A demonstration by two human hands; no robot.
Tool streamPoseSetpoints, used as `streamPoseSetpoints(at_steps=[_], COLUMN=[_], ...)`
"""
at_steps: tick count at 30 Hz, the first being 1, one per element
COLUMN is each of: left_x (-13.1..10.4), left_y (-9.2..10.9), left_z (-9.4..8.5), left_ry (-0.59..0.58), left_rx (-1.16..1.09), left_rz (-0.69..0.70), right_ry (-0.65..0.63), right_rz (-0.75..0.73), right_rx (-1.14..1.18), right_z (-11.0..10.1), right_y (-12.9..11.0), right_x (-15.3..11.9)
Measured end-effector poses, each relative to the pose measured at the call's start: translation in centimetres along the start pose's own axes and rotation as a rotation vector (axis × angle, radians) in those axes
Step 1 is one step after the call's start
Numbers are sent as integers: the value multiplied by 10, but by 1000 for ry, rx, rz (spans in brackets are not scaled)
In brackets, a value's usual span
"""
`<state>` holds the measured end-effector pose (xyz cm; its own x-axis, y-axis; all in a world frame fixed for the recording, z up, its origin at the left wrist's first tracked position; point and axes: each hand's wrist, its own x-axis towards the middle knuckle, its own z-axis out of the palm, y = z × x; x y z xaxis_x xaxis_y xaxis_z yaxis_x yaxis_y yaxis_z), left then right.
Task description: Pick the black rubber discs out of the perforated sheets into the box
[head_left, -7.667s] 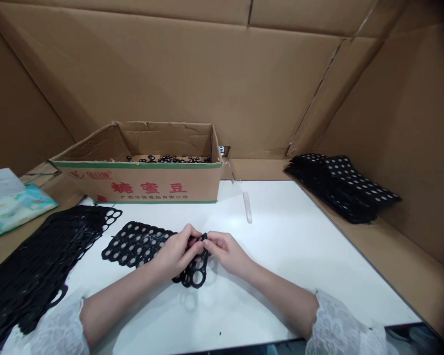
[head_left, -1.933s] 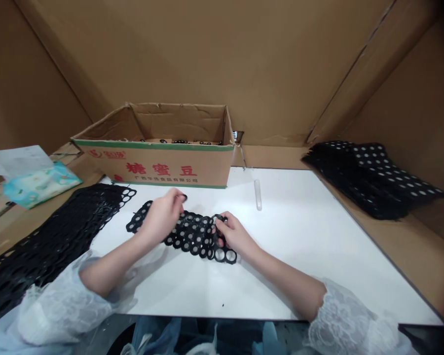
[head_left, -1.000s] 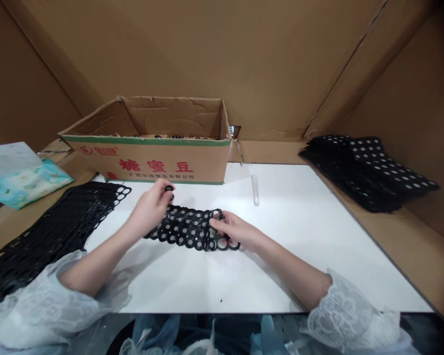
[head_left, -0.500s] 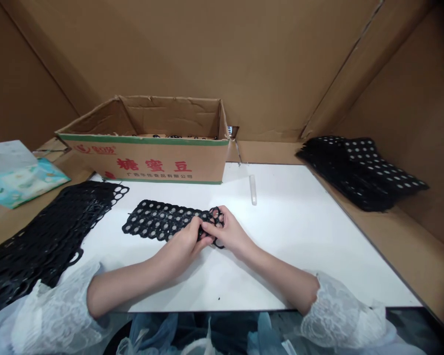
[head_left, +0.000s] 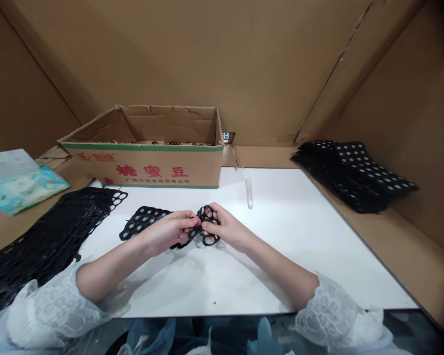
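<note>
A black perforated sheet [head_left: 142, 219] with rows of round spots lies on the white table, its right end lifted between my hands. My left hand [head_left: 170, 230] pinches the sheet near that end, the wrist and fingers covering its middle. Close beside it, my right hand [head_left: 224, 226] grips a bunched black strip of open rings [head_left: 209, 240] at the sheet's right end. Whether this strip is still joined to the sheet is hidden by the fingers.
Black ring-holed sheets [head_left: 55, 222] are piled at the left. More black spotted sheets [head_left: 355, 172] lie stacked at the right. A cardboard box [head_left: 151, 167] with small black pieces stands behind, near a clear tube [head_left: 249, 193]. A tissue pack [head_left: 29, 187] sits far left.
My left hand has turned and shifted slightly left, now covering more of the sheet. The ring end in my right hand has folded and bunched upward. The view has shifted slightly.
</note>
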<state>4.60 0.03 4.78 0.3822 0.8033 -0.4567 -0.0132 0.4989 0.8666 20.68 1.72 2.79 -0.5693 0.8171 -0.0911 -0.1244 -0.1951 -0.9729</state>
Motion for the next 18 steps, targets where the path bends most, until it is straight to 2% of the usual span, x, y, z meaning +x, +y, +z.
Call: streamPoseSetpoints(at_steps=[2,4,7,10,12,13,14,16,18], left_x=[3,6,3,-7,-6,-3,2,16,28], left_y=[1,6,29,72,106,123,138,161,173], left_z=[-1,-9,-26,-36,-38,-40,-43,-52,-64], left_ry=[26,118,425,663,913,1056,1142,1118,1064], left_rx=[-54,-55,63,462,866,1069,1259,1344,1378], left_rz=[13,106,448,811,994,1027,984,885,788], right_ry=[-9,-24,-33,0,34,46,62,69,70], right_rz=[-20,-19,52,117,91,68,52,46,88], right_rx=[0,-32,-143,-216,-293,-353,-414,-492,-497], right_z=[-4,-9,-16,-23,-29,-33,-36,-42,-44], right_y=[-5,-8,-6,1,4,4,4,1,0], right_x=[-1,-3,-3,3,6,7,7,4,2])
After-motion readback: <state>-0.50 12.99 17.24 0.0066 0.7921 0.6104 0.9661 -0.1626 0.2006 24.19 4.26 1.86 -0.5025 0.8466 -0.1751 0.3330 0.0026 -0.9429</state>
